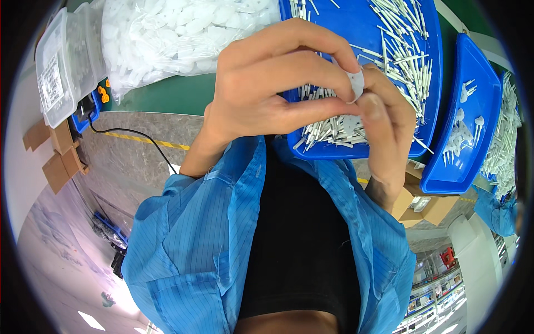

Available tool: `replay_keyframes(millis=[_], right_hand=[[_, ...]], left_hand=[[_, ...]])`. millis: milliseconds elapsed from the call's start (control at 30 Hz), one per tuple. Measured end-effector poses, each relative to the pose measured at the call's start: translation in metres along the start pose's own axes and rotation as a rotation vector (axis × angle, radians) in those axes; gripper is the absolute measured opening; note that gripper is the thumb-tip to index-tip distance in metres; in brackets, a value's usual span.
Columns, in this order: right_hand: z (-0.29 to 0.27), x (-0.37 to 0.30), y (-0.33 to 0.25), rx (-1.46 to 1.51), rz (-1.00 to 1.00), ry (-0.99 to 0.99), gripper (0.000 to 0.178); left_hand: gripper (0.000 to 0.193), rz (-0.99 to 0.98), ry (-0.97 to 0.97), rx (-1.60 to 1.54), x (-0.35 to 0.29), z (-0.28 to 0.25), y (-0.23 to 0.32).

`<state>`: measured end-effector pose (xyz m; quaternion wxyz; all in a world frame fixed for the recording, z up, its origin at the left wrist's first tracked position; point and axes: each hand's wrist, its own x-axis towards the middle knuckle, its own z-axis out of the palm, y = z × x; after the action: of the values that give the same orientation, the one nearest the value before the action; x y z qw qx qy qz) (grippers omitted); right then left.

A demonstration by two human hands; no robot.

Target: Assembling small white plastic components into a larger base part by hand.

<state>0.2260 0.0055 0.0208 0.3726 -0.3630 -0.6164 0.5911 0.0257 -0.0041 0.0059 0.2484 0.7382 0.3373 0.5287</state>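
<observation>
Both hands meet above a blue tray (pixel 361 22) full of thin white sticks. Between the thumb and fingers of my left hand (pixel 272 83) is a small, flat white plastic piece (pixel 356 84), pinched by its edge. My right hand (pixel 392 119) is closed at the same piece, its thumb and index finger pressed against the right side. Whatever else the right fingertips may grip is hidden behind them. Another white piece (pixel 350 122) shows just below the hands, over the sticks.
A clear bag of white plastic pieces (pixel 183 39) lies left on the green table (pixel 161 96), beside a clear plastic container (pixel 61 72) and small orange parts (pixel 104 92). Rightward, a smaller blue tray (pixel 470 61) holds assembled white pieces; beyond is a stick pile (pixel 503 133). A cardboard box (pixel 428 203) sits below.
</observation>
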Motion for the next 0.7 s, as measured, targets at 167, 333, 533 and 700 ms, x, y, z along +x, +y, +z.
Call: replay_keyframes(millis=[167,333,533,700], right_hand=[[0.001,0.002,-0.015,-0.076,0.236,0.029,0.022],[-0.016,0.008,-0.022,-0.252,0.294,0.091,0.016],[-0.050,0.023,0.006,-1.254,-0.353,0.102,0.023],[-0.048,0.024,0.019,-1.075,-0.431,0.086,0.024]], left_hand=[[0.023,0.247,0.123,0.240,-0.003,0.010,-0.016],[0.021,0.166,0.063,-0.064,-0.003,0.004,-0.003],[0.026,-0.333,0.290,-0.739,-0.009,0.012,-0.003],[0.021,-0.458,0.421,-0.995,-0.004,0.015,0.003]])
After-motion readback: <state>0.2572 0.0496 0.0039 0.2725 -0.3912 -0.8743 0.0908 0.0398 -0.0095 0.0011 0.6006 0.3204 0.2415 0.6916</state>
